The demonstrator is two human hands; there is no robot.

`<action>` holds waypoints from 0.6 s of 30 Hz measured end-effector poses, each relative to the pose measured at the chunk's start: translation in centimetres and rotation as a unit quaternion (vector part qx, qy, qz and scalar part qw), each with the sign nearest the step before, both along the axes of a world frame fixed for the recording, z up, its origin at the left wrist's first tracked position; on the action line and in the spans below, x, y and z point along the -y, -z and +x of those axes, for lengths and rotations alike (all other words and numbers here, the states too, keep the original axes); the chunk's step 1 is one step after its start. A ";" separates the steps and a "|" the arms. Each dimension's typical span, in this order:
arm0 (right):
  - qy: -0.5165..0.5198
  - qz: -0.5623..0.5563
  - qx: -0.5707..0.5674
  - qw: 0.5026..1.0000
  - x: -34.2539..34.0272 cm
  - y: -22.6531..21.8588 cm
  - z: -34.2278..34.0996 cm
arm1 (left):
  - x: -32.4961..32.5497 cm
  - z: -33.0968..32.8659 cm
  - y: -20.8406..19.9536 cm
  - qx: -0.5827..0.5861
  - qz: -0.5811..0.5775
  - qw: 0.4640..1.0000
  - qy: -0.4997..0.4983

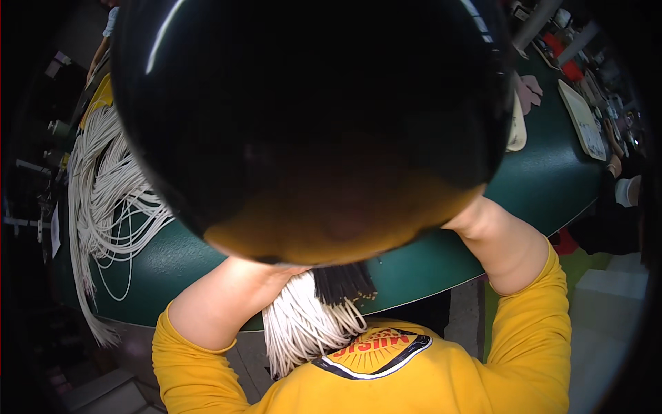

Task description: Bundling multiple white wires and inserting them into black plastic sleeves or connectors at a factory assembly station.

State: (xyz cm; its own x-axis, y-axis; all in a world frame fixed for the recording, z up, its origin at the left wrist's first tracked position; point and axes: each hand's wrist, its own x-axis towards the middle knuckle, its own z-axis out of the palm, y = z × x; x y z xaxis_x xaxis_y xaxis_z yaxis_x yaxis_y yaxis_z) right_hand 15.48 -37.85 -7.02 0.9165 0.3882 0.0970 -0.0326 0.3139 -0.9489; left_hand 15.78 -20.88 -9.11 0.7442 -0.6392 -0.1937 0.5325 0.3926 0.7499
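A big glossy black dome (310, 124) fills the middle of the picture and hides most of both hands. My left hand (281, 270) shows only at the wrist and heel, its fingers covered. Right beside it, a bundle of white wires (303, 331) hangs over the table's near edge toward my yellow shirt. Next to these lies a bunch of black wires (341, 283) with small brass-coloured tips. Of my right hand (463, 218) just the wrist part comes out from under the dome at the right. Whether either hand grips the wires cannot be seen.
A large heap of white wires (103, 179) lies along the left of the green table (552, 165), its ends drooping over the edge. Pale trays (583, 121) and a pinkish cloth (529, 93) are at the far right. Another person's arm (612, 162) shows beyond.
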 end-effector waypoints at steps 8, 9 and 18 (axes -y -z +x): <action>0.022 -0.075 -0.114 0.990 0.9 -0.1 0.5 | 0.8 0.1 -0.6 -0.036 0.043 0.998 0.013; -0.010 -0.054 -0.112 0.992 1.0 0.7 0.6 | 0.8 0.1 -0.2 -0.019 0.026 0.999 0.017; 0.347 -0.448 0.386 0.728 6.2 -1.3 3.4 | 0.3 0.0 0.7 -0.053 -0.017 0.998 -0.026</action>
